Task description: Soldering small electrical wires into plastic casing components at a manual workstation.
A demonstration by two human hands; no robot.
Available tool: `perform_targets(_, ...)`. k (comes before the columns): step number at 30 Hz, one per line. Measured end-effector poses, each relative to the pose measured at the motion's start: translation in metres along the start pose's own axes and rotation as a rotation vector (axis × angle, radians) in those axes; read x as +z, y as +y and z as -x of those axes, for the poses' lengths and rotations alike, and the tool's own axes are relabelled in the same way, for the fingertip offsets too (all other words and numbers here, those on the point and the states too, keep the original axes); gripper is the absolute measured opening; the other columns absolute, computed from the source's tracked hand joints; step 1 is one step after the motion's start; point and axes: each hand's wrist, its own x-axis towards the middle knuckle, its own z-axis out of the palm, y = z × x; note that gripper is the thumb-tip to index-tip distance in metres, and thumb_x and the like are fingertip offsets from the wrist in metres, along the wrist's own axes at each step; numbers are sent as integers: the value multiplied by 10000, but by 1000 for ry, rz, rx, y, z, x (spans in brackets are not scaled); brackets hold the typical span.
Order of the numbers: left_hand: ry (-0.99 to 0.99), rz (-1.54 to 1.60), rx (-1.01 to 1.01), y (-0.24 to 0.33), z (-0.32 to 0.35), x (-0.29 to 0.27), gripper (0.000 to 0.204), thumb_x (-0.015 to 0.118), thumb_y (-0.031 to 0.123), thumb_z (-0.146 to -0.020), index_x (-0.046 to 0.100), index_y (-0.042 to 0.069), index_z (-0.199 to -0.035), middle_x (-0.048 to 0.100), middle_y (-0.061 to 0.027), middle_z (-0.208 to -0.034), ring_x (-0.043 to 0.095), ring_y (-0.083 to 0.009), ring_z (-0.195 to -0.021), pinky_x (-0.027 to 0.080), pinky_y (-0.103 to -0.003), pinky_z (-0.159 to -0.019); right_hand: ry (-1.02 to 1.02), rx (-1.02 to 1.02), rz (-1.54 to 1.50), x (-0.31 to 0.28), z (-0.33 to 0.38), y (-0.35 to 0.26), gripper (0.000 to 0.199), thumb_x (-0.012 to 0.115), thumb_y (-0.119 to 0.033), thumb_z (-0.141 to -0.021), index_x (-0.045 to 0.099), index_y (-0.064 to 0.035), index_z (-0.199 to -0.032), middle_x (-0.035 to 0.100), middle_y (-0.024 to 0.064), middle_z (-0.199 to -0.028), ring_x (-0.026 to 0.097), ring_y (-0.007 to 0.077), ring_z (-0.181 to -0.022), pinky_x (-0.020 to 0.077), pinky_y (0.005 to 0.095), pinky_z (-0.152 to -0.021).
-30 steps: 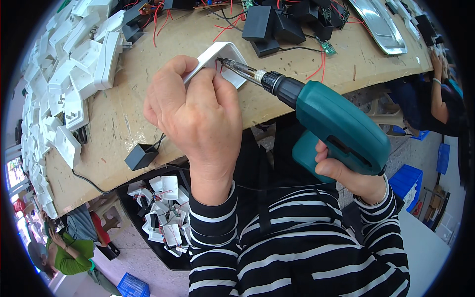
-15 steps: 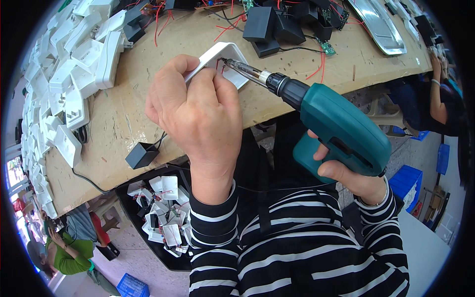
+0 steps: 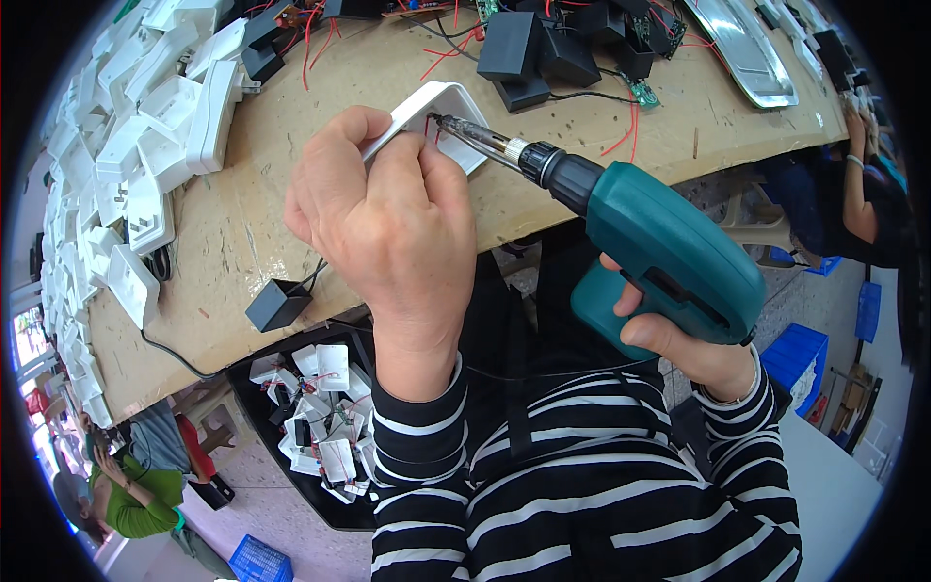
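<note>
My left hand (image 3: 393, 209) is closed on a white plastic housing (image 3: 448, 95), tilted with its open side toward the tool. Inside the housing shows a short red wire (image 3: 437, 134). My right hand (image 3: 679, 341) grips a dark green soldering gun (image 3: 669, 247) with a black collar. Its metal tip reaches into the housing near the red wire; whether it touches the wire I cannot tell. Fingers of the left hand hide the lower part of the housing.
White plastic housings (image 3: 175, 107) are heaped along the table's left. Black boxes (image 3: 509, 48) with red wires and a metal tray (image 3: 747, 53) lie at the back. A small black box (image 3: 278, 306) sits by the near edge, above a black bin (image 3: 262, 427) of parts. Other people work at both sides.
The soldering gun and my right hand have shifted very slightly left. My left hand and the housing stay in place.
</note>
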Motion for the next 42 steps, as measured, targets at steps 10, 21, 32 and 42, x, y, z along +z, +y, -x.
perform_targets(10,-1,-3,1,0,0,0,58,683,24,-663,680,34,-720,603,-43,-937,559,-215,-870,344,-354,-817,-20,49,28,1,0,-6,479,851,-151,-711,628,28,-1096,637,70,-919,640,111,-720,521,229,-646)
perform_targets(21,-12,-10,-5,0,0,-1,61,680,23,-668,681,36,-727,599,-44,-940,555,-218,-873,339,-358,-826,-30,83,35,-2,2,-6,497,849,-150,-718,625,31,-1123,638,63,-900,642,116,-732,516,225,-659)
perform_targets(32,-2,-4,3,-1,0,-1,62,680,25,-659,681,32,-721,602,-47,-934,557,-219,-870,342,-359,-815,14,98,-3,1,3,-9,552,864,-177,-703,617,24,-1155,663,37,-829,649,98,-723,521,223,-665)
perform_targets(42,-10,10,-16,-1,-1,0,62,676,22,-658,680,31,-719,601,-49,-932,556,-220,-864,344,-360,-807,-36,64,-58,-12,13,-5,510,826,-125,-750,599,16,-1183,669,46,-876,640,126,-774,523,258,-711)
